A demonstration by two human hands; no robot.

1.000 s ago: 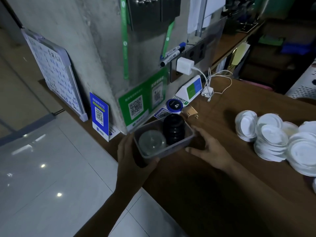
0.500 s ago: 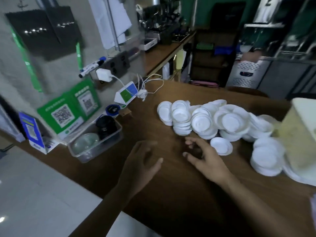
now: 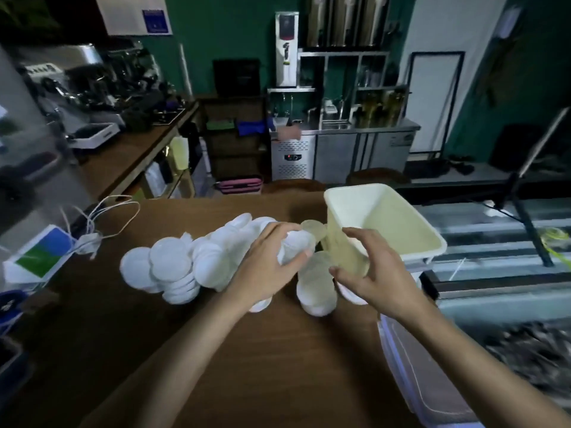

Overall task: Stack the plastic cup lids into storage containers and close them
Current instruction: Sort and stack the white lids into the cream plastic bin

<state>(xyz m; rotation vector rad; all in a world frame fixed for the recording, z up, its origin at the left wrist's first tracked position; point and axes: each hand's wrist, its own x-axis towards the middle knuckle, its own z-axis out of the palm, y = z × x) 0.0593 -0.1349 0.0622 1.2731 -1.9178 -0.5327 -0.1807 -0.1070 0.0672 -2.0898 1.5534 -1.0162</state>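
1. Plastic cup lids lie in a loose white heap across the middle of the wooden table, many of them overlapping or leaning on one another.
2. My left hand is on the right end of that heap, with fingers and thumb curled round a small stack of the lids, gripping it by the edges.
3. My right hand hangs just beside it with the fingers spread and gently curved. I see nothing in them, and I cannot tell whether the fingertips touch anything.
4. Between my two hands a leaning stack of lids rests on the table, and one translucent lid shows just past my left fingertips.
5. The storage container, a cream-coloured tub with its top uncovered, sits behind my right hand near the right edge of the table. Its near wall is right behind my right fingers.
6. A clear box lies at the table's right edge, under my right forearm.
7. Far left, well apart from the lids, white cables loop on the table beside a green-and-blue card stand.
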